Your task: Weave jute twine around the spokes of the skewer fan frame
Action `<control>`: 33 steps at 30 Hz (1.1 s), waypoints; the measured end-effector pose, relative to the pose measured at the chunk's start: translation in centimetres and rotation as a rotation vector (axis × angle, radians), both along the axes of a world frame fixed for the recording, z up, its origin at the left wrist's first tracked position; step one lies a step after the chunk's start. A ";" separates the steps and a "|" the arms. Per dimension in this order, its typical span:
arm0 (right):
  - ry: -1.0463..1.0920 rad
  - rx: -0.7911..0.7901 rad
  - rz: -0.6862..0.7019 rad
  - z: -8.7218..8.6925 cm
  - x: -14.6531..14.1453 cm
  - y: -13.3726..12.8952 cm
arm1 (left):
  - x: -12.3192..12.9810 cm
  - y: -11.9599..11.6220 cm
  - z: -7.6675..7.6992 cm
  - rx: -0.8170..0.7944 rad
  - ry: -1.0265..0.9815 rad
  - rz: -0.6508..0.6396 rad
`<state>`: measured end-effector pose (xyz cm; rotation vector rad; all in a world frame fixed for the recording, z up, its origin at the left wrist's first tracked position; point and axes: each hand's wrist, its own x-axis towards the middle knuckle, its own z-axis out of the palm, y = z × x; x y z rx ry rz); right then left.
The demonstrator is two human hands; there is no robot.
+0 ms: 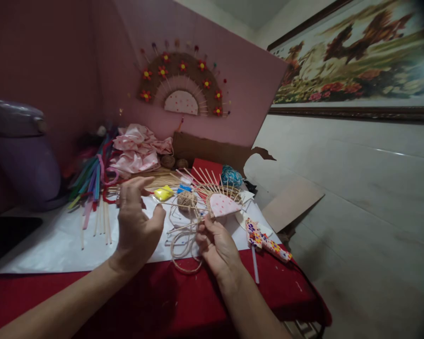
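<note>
My right hand (217,245) pinches the lower edge of a half-round woven piece (224,205), with pink dotted cloth in its middle and thin wooden sticks fanning out from it. Jute twine (187,270) hangs in loops beside these fingers. To the left, my left hand (136,226) is raised, its thumb and fingers apart and nothing visible between them. One stick of the piece points toward its thumb. A ball of jute twine (187,201) lies between the two hands, just behind the loops.
A flower-patterned glue gun (265,240) with a clear stick lies at right. Coloured pipe cleaners (92,176), a purple tumbler (24,160) and crumpled pink cloth (137,148) stand left and behind. A finished-looking fan (180,80) decorates the pink board.
</note>
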<state>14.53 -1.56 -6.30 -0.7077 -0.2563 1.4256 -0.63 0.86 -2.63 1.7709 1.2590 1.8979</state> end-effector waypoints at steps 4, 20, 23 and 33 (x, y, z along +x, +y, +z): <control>0.009 -0.007 -0.015 -0.2 0.1 0.0 | -0.7 -1.4 1.6 0.052 0.168 -0.273; 0.096 -0.021 0.060 1.2 -1.4 0.1 | 2.5 -5.5 -2.1 -0.621 -0.495 -0.565; 0.101 -0.016 0.071 1.5 -1.8 -0.2 | 3.2 -5.6 -1.9 -0.574 -0.798 -0.504; 0.073 0.019 0.130 0.5 -2.2 -0.2 | 3.9 -5.0 -2.4 -0.681 -0.737 -0.533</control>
